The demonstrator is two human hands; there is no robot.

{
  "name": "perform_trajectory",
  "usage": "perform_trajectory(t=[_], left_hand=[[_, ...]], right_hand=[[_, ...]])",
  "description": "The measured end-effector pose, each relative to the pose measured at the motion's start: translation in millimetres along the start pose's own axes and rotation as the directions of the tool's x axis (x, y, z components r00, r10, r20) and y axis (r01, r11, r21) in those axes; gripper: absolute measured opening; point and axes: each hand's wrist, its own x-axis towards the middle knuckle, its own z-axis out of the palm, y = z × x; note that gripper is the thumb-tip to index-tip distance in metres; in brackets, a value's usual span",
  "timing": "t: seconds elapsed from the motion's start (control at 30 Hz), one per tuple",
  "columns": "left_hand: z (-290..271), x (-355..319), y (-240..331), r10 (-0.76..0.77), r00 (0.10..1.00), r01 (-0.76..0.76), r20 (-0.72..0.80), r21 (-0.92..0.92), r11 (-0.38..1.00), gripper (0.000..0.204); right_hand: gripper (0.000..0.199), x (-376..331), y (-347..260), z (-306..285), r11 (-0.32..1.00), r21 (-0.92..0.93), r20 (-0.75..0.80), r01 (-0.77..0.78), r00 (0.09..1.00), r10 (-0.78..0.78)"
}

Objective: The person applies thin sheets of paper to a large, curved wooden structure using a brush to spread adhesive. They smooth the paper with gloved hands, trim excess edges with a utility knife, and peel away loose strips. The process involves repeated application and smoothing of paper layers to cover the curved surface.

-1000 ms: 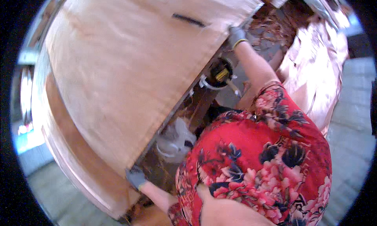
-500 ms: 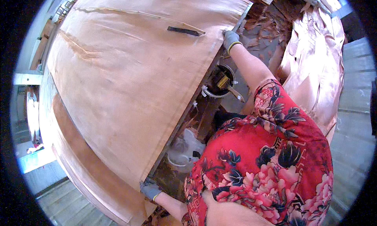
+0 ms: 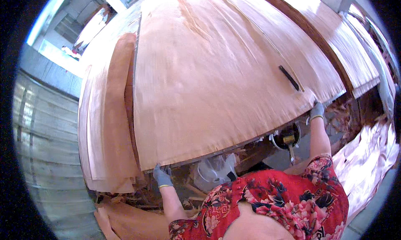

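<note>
A large, thin, pale wood veneer sheet [image 3: 200, 106] spreads across the work surface before me, with long creases and a lengthwise split on its right half. My left hand [image 3: 162, 176], in a grey glove with a yellow cuff, grips the sheet's near left corner. Near the right end of the same edge, my right hand [image 3: 316, 111], gloved alike, holds on with its fingers partly hidden at the rim. A short black strip [image 3: 288, 77] lies on the veneer beside the split, a little beyond my right hand.
Below the near edge stands a bucket [image 3: 273, 140] of dark contents with a wooden-handled brush [image 3: 289, 140]. Left of it is a clear plastic bag [image 3: 213, 172]. More veneer stacks [image 3: 106, 127] flank the sheet. Pale veneer scraps [image 3: 363, 160] heap at right; torn pieces litter the floor.
My view has swung leftward, so the sheet's near edge now runs across in front of me. Both hands keep their places at its two near corners.
</note>
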Motion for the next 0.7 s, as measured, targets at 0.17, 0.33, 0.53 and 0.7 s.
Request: perform_trajectory(t=[0.17, 0.33, 0.53, 0.7], left_hand=[[-12, -24, -4, 0.097, 0.994, -0.095, -0.051, 0.052, 0.994, 0.023], [-16, -47, 11, 0.742, 0.669, -0.490, 0.048, 0.779, 0.392, 0.050], [44, -33, 0, 0.658, 0.404, -0.482, 0.636, 0.759, -0.437, 0.061], [39, -19, 21, 0.521, 0.527, -0.405, 0.671, 0.738, -0.540, 0.063]], right_hand=[[0.023, -8, 8, -15, 0.352, 0.861, 0.223, -0.366, 0.895, 0.386], [0.028, -97, -72, -75, 0.451, 0.886, -0.214, 0.106, 0.957, 0.195], [0.033, -168, -209, -13, 0.656, 0.501, -0.073, 0.564, 0.783, -0.618], [0.048, -303, -337, 44, 0.442, 0.341, 0.231, 0.829, 0.382, -0.895]])
